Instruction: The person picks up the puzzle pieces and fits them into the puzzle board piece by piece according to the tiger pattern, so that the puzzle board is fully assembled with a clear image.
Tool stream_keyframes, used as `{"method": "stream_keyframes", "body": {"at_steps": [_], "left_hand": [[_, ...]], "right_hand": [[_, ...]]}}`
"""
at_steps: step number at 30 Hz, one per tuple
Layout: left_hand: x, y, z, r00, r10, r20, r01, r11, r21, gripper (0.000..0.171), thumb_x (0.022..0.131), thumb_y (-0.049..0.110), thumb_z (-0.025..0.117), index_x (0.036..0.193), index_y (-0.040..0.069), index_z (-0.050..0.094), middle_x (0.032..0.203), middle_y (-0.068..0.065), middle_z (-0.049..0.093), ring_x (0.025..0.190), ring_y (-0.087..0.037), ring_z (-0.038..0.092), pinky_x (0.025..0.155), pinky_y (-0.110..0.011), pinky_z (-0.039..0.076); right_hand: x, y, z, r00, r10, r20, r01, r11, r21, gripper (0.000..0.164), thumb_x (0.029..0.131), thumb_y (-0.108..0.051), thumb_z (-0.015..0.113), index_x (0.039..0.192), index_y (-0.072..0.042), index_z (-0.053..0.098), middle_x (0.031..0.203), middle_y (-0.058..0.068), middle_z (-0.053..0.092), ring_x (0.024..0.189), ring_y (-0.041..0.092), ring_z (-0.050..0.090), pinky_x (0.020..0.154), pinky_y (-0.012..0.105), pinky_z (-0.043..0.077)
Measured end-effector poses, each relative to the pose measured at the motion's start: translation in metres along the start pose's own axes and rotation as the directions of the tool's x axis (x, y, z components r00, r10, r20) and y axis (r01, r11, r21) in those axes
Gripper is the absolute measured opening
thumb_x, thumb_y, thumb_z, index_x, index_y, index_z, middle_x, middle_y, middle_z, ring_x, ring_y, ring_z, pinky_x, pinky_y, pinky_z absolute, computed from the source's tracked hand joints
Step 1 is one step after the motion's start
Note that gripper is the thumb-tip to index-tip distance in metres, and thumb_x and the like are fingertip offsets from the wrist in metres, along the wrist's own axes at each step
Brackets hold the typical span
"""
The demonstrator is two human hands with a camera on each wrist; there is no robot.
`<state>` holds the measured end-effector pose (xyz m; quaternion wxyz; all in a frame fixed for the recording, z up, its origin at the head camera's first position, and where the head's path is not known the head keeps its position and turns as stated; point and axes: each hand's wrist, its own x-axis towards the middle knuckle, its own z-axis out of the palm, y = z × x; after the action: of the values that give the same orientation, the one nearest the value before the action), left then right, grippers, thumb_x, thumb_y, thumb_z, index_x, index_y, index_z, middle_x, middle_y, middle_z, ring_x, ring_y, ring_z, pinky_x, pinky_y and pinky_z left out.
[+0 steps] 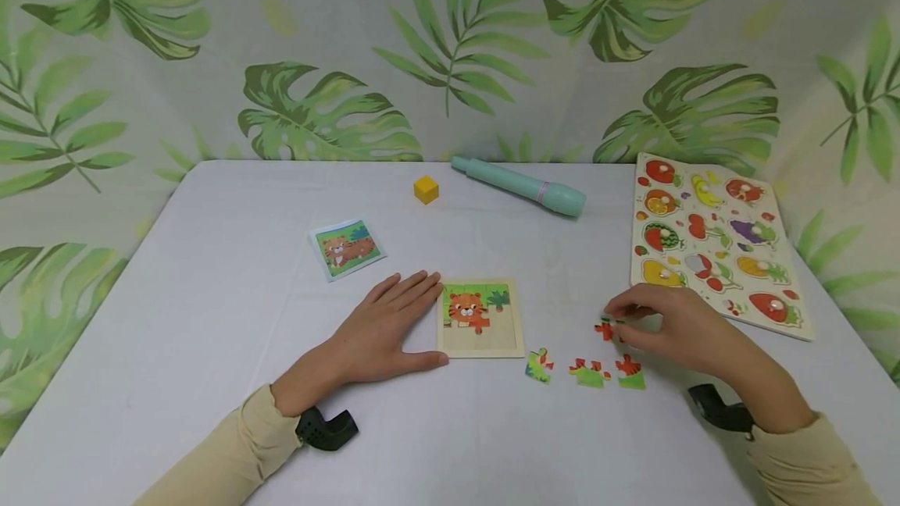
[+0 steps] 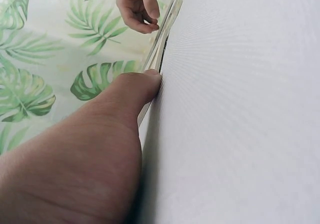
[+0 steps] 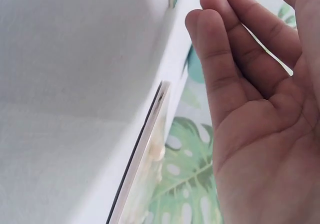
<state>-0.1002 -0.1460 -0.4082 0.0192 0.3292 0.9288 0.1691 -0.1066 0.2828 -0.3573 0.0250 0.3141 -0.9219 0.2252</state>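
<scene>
A square wooden tiger puzzle board (image 1: 485, 343) lies mid-table, its upper part filled with picture pieces and bare wood below. My left hand (image 1: 383, 334) lies flat and spread at its left side, fingertips and thumb touching the frame edge. My right hand (image 1: 668, 326) is to the right of the board, thumb and fingers bent together around an orange-and-green puzzle piece (image 1: 602, 329); the fingers partly cover it. Loose puzzle pieces lie just below: a green one (image 1: 539, 365), a green-and-red one (image 1: 589, 373) and an orange-and-green one (image 1: 630, 372).
A tiger picture card (image 1: 348, 248) lies at the back left. Behind the board are a yellow cube (image 1: 426, 189) and a mint-green tube-shaped object (image 1: 520, 186). A fruit puzzle board (image 1: 717, 248) stretches along the right side, close to my right hand.
</scene>
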Motion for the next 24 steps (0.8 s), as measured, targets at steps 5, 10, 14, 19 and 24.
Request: {"method": "stream_keyframes", "body": {"at_steps": [5,10,14,19,24], "left_hand": [[0.000,0.000,0.000,1.000,-0.006,0.007,0.006,1.000,0.003,0.097,0.092,0.069,0.061,0.164,0.013,0.028,0.171,0.001,0.025,0.160,-0.019,0.018,0.130,-0.046,0.013],[0.001,0.000,0.000,1.000,-0.003,0.006,0.003,1.000,-0.002,0.097,0.092,0.068,0.061,0.164,0.012,0.029,0.171,0.000,0.025,0.159,-0.020,0.018,0.130,-0.047,0.013],[0.001,0.001,0.000,1.000,-0.002,0.006,0.002,1.000,-0.004,0.097,0.092,0.068,0.061,0.164,0.012,0.029,0.171,0.000,0.025,0.160,-0.020,0.018,0.130,-0.046,0.013],[0.000,0.001,-0.001,1.000,-0.003,0.005,0.003,1.000,0.000,0.097,0.092,0.069,0.061,0.164,0.012,0.029,0.171,0.000,0.025,0.159,-0.020,0.018,0.130,-0.046,0.013],[0.000,0.000,-0.001,1.000,-0.009,0.014,0.009,1.000,0.004,0.097,0.092,0.070,0.060,0.164,0.013,0.028,0.171,0.001,0.024,0.160,-0.019,0.017,0.130,-0.046,0.012]], "right_hand": [[-0.003,0.003,-0.001,0.999,0.036,0.028,-0.036,0.999,-0.004,0.031,0.081,-0.012,0.088,0.107,-0.021,0.075,0.101,-0.015,0.072,0.088,0.003,0.068,0.078,0.024,0.060],[-0.008,0.006,-0.002,0.995,0.076,0.061,-0.075,0.997,-0.019,0.032,0.081,-0.018,0.089,0.109,-0.022,0.074,0.105,-0.014,0.071,0.091,0.002,0.067,0.080,0.026,0.060],[-0.010,0.009,-0.002,0.990,0.097,0.100,-0.096,0.995,-0.013,0.034,0.082,-0.023,0.089,0.113,-0.023,0.073,0.108,-0.014,0.069,0.094,0.002,0.065,0.083,0.025,0.059],[-0.011,0.011,-0.002,0.986,0.098,0.138,-0.099,0.995,-0.002,0.036,0.083,-0.025,0.088,0.116,-0.022,0.072,0.111,-0.014,0.067,0.096,0.003,0.061,0.084,0.023,0.057],[-0.013,0.015,-0.003,0.986,0.100,0.137,-0.102,0.995,0.007,0.035,0.084,-0.021,0.087,0.116,-0.023,0.073,0.113,-0.013,0.068,0.096,0.002,0.061,0.084,0.020,0.056]]}}
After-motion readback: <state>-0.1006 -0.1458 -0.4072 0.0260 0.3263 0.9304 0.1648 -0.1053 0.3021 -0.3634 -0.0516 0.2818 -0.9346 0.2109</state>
